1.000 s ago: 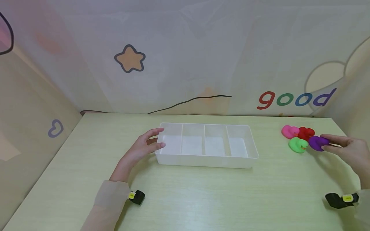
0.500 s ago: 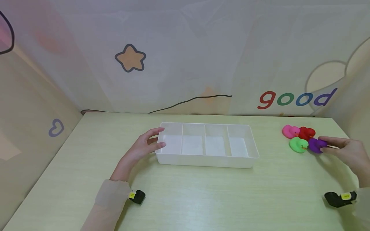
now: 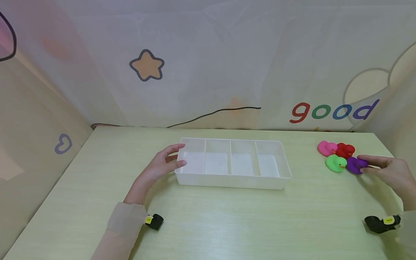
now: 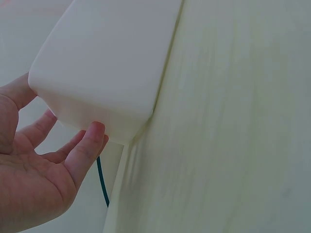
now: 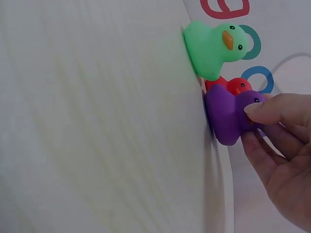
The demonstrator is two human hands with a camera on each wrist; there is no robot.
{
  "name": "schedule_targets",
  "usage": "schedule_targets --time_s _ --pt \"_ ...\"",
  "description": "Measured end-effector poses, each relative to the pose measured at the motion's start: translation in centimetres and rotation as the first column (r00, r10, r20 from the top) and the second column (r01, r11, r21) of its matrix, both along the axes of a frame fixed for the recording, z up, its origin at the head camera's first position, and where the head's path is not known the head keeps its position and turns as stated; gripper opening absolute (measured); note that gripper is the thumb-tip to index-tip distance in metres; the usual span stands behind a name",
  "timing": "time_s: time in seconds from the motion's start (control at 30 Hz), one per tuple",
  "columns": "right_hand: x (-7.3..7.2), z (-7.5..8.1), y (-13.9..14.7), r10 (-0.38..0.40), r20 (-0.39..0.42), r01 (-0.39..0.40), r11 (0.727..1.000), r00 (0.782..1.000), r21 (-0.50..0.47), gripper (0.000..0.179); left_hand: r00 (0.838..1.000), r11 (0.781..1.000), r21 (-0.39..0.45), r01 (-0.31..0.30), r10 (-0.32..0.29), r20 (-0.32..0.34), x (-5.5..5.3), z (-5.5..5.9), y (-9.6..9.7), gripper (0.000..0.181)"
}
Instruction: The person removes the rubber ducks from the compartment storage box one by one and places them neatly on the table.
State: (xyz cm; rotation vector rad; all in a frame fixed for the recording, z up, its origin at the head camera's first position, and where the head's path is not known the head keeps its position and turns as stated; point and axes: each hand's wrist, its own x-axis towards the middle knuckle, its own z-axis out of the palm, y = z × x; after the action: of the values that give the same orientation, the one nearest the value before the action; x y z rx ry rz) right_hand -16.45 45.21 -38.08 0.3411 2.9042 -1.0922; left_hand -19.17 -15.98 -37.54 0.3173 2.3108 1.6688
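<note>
Between thumb and fingers, my right hand (image 3: 391,173) holds a purple rubber duck (image 3: 355,165) by its head. In the right wrist view, that duck (image 5: 224,114) has its base against the tabletop. Next to it sit a green duck (image 3: 335,163), a red duck (image 3: 345,150) and a pink duck (image 3: 326,148), grouped closely. My left hand (image 3: 162,162) holds the left end of a white divided tray (image 3: 232,181). Its thumb and forefinger reach the rim, while lower fingers (image 4: 92,136) touch the end wall in the left wrist view.
The tray stands mid-table, with several compartments, nothing visible in them. A pale wood-grain tabletop (image 3: 208,224) ends at a printed cloth backdrop (image 3: 208,65) behind. Cloth also hangs at both sides. Each wrist wears a black camera (image 3: 155,221).
My right hand has lowered the purple duck slightly, bringing it down beside the green one. The left hand and tray stay where they were.
</note>
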Motion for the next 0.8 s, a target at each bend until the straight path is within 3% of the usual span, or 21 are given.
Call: schedule_targets --time_s 0.43,0.8 --pt "-0.26 -0.65 0.69 0.0 0.039 0.002 0.998 0.999 -0.064 0.053 1.0 1.0 -0.008 -0.001 0.001 0.007 -0.09 -0.16 0.09 0.063" --pt "-0.22 -0.77 0.43 -0.023 0.038 0.024 0.999 0.999 -0.043 0.054 1.0 1.0 -0.014 0.009 -0.009 0.009 -0.03 -0.15 -0.01 0.065"
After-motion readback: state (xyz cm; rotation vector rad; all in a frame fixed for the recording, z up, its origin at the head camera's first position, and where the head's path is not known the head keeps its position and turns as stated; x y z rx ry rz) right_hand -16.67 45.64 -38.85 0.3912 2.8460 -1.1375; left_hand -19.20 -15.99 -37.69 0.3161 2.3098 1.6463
